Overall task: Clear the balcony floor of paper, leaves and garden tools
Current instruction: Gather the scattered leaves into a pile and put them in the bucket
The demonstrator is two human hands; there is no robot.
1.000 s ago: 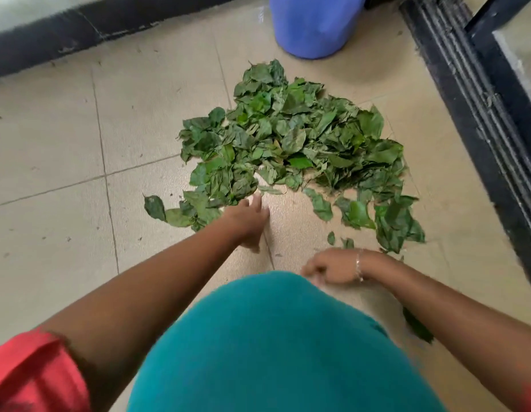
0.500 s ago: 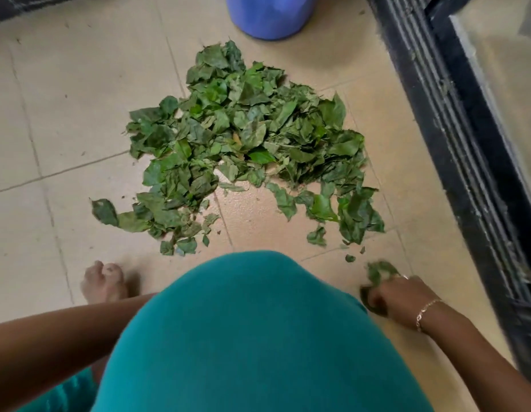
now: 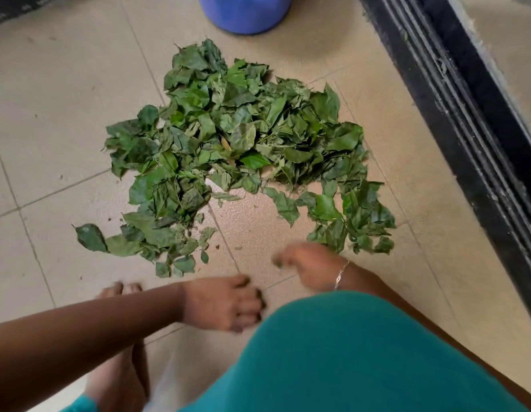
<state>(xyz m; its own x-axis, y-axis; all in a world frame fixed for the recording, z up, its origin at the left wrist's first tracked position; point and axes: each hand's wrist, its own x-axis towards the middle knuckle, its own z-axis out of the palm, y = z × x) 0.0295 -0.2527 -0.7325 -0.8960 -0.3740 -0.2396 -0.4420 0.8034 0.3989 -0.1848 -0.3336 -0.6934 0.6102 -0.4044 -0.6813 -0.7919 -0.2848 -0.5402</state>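
I read the leaf pile [image 3: 228, 138] lying just short of the blue bucket [image 3: 245, 13], wedge-shaped, tip toward it, broadest away from it. Farther from the bucket, left hand [image 3: 222, 304] hangs loosely curled, empty; right hand [image 3: 308, 266] is blurred, grip indeterminate

the floor [image 3: 65, 84] is beige tile, matt and faintly grainy. the leaves [image 3: 228, 144] look limp and slightly glossy. the bucket [image 3: 243, 13] is smooth blue plastic, the bracelet [image 3: 341, 273] thin shiny metal.
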